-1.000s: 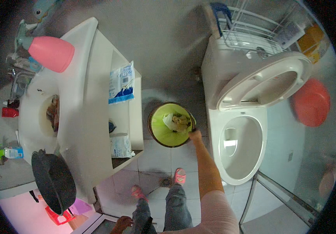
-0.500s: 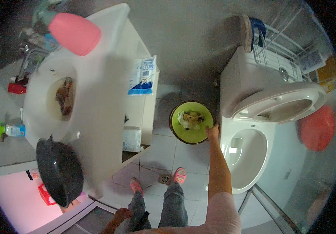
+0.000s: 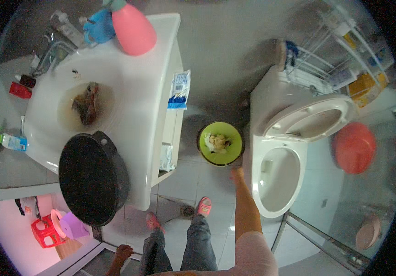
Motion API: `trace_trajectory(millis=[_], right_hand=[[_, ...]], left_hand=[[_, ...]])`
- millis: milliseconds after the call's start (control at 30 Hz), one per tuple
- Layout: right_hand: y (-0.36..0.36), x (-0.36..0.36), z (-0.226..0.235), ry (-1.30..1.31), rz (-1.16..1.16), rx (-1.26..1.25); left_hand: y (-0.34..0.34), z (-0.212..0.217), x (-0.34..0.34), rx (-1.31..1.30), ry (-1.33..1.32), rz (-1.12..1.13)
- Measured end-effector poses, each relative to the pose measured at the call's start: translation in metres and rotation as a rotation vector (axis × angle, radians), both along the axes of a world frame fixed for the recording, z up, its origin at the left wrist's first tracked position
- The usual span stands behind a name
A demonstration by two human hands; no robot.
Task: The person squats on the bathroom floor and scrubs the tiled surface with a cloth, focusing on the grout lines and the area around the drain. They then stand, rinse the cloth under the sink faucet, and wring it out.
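Note:
A small trash bin (image 3: 235,137) with a bright green inside and a dark rim stands on the floor, holding crumpled pale and brownish waste. My right hand (image 3: 237,173) is low beside the bin's near right edge; its fingers are small and smeared, and contact with the rim is unclear. At the lower left, my left hand (image 3: 124,251) hangs by my leg, its fingers apart and holding nothing. A dark brown, wet-looking item (image 3: 86,106) lies in cloudy water in the white washbasin (image 3: 136,99). On the washbasin's near end rests a large black round pan or tub (image 3: 92,179).
The toilet (image 3: 294,193), lid raised, stands right of the bin. A pink spray bottle (image 3: 134,31) and blue gloves (image 3: 99,26) are on the far counter. A white-and-blue packet (image 3: 179,89) sticks out of the cabinet shelf. Behind the toilet are a red basin (image 3: 354,148) and wire rack (image 3: 315,55).
The whole view has shifted, showing more of the washbasin and black vessel. My right hand has moved from the bin's right rim toward me. My left hand has moved left, away from my leg.

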State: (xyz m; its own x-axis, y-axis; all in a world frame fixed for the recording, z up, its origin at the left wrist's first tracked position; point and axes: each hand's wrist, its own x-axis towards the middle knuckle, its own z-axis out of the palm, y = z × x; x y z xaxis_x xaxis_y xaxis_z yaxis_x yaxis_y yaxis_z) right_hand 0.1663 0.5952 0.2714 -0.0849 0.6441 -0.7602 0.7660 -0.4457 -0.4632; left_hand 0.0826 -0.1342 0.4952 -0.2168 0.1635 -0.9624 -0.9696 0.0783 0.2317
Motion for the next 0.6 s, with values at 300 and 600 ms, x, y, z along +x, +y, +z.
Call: trace_trajectory(millis=[300, 600], right_hand=[[-0.085, -0.075, -0.024, 0.382, -0.573, -0.391], [-0.082, -0.076, -0.041, 0.380, -0.352, -0.345]], left_hand=[[-0.037, 0.068, 0.049, -0.284, 0.305, -0.826], [0.045, 0.064, 0.045, -0.230, 0.175, -0.376]])
